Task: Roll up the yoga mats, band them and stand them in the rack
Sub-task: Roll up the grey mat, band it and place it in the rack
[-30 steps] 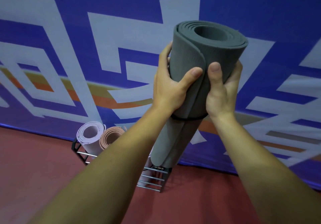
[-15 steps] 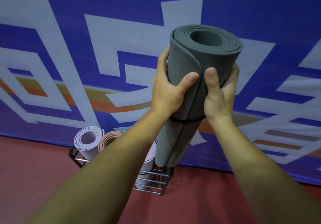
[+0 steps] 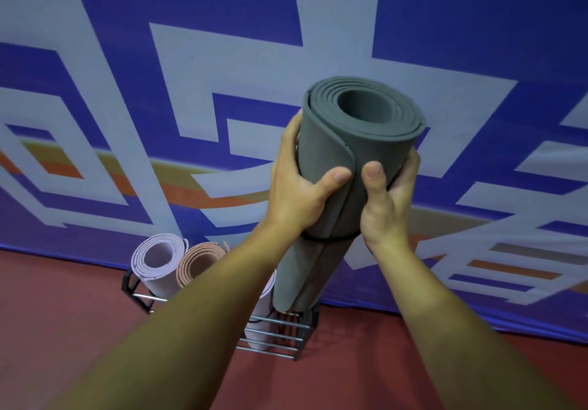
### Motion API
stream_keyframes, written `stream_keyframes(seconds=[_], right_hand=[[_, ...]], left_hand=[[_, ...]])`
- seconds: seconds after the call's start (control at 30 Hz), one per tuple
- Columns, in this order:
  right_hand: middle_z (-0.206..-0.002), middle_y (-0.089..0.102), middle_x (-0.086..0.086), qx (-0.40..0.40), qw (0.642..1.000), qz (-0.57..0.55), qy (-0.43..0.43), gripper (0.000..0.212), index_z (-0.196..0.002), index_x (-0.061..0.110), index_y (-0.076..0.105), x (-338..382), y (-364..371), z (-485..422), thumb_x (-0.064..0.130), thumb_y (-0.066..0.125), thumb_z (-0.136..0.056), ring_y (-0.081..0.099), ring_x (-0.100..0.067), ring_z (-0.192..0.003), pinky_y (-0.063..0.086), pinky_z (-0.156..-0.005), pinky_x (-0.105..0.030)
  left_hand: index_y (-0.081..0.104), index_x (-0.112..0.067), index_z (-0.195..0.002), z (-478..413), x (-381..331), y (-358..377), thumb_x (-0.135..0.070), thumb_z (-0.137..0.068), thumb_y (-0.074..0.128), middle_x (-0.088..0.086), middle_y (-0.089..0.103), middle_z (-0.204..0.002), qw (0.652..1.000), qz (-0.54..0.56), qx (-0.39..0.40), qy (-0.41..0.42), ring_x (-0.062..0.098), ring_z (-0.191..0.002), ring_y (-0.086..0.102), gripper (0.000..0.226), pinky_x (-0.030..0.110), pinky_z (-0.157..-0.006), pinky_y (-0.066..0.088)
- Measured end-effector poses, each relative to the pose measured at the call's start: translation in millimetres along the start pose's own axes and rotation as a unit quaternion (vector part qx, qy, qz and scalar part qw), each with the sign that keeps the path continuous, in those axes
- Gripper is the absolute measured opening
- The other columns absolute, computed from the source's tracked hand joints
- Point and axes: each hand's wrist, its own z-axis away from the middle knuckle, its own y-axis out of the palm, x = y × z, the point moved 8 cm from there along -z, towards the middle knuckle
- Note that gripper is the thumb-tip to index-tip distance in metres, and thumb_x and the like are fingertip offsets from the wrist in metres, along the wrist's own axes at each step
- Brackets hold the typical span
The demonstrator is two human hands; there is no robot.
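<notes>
Clearly, in the head view, the task is well on: the grey mat is rolled tight, and a black band circles it just below the hands. The left hand and the right hand are both clamped round its upper part, thumbs on the front, holding it nearly upright. Its lower end hangs at the top of the wire rack on the red floor. A lilac mat, a peach mat and a third pale roll already stand in the rack. What seems left is lowering the grey roll into the rack's right end and letting go; whether other mats wait elsewhere cannot be told.
</notes>
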Motion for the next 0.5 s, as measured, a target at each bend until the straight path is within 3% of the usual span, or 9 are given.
stream_keyframes(seconds=[0.2, 0.33, 0.5], right_hand=[[-0.12, 0.063, 0.007, 0.003, 1.0, -0.016, -0.004, 0.108, -0.141, 0.006, 0.041, -5, 3, -10, 0.079, 0.071, -0.068, 0.062, -0.011, -0.115, 0.047, -0.096, -0.027], [-0.126, 0.061, -0.002, -0.006, 0.999, -0.04, -0.002, 0.109, -0.142, 0.001, 0.04, -10, 0, -11, 0.077, 0.072, -0.069, 0.06, -0.02, -0.119, 0.048, -0.102, -0.036], [-0.127, 0.06, -0.001, -0.003, 0.999, -0.047, 0.006, 0.107, -0.142, 0.003, 0.04, -18, -4, -16, 0.077, 0.07, -0.07, 0.059, -0.016, -0.119, 0.046, -0.1, -0.032]], left_hand=[[0.035, -0.021, -0.151, -7, -6, 0, -0.087, -0.065, 0.064, 0.001, 0.055, -0.144, 1.0, -0.006, -0.013, 0.014, 0.013, -0.131, 0.054, 0.113, 0.034, -0.105, 0.049], [0.036, -0.019, -0.151, -9, -6, 3, -0.085, -0.066, 0.064, 0.0, 0.055, -0.145, 0.999, -0.024, -0.018, 0.015, 0.012, -0.132, 0.053, 0.112, 0.039, -0.106, 0.048], [0.036, -0.017, -0.153, -12, -3, 9, -0.072, -0.067, 0.072, 0.001, 0.053, -0.147, 0.999, -0.045, -0.011, 0.009, 0.011, -0.134, 0.051, 0.107, 0.041, -0.107, 0.047]])
